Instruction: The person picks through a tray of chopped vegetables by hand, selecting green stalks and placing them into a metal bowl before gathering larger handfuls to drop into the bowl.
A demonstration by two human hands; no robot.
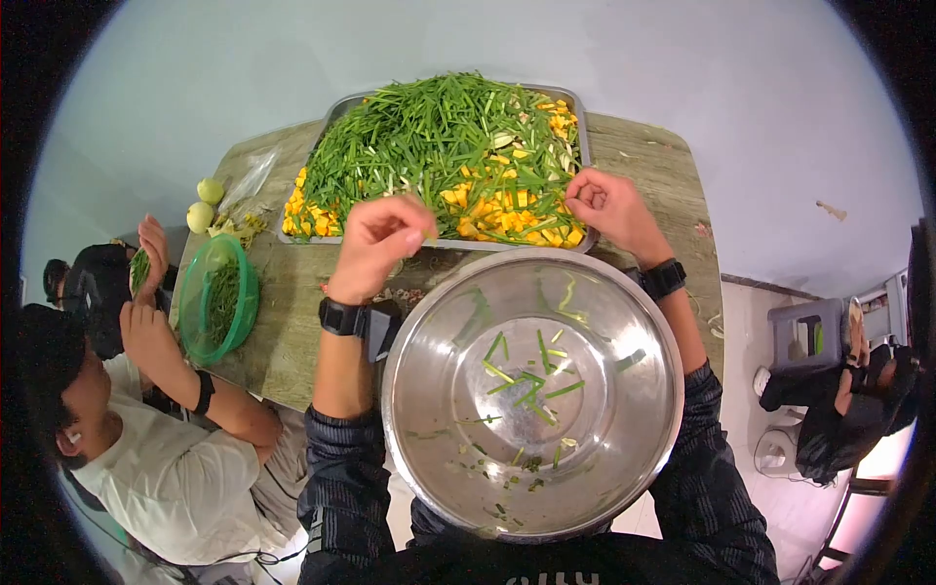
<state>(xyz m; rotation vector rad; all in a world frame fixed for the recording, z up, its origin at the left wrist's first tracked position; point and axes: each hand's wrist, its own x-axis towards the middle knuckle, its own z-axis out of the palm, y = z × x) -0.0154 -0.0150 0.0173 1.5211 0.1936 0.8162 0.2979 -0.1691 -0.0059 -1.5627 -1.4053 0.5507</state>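
A wide steel basin (419, 429) sits close in front of my body, with several cut green stalks (531, 385) scattered over its bottom. Beyond it, a metal tray (588, 146) is heaped with chopped garlic chives (419, 136) and diced yellow pumpkin (512, 210). My left hand (378, 244) is over the tray's near edge, thumb and forefinger pinched together; what they hold, if anything, is too small to name. Above the tray's right edge, my right hand (616, 213) is also closed, its fingertips by the pumpkin pieces. Anything inside that pinch is hidden.
At the left, a co-worker in a white shirt (195, 468) has raised hands beside a green basket (255, 292) of greens. Two pale round fruits (203, 207) and a clear plastic bag (255, 175) lie behind. Another person (858, 419) and a grey stool (809, 317) are at the right.
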